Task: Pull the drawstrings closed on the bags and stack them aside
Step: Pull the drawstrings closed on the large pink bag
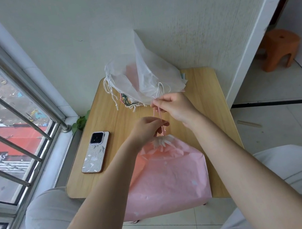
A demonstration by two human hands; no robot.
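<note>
Pink bag (pixel 167 180) lies cinched; white bags (pixel 146 79) heaped behind.

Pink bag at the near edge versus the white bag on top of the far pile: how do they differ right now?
The pink bag lies flat on the table, its mouth gathered tight; the white bag stands up against the wall, loosely crumpled. The left hand and right hand pinch the pink bag's pink drawstrings; the white bag's white cords hang free. Both are thin drawstring bags.
</note>
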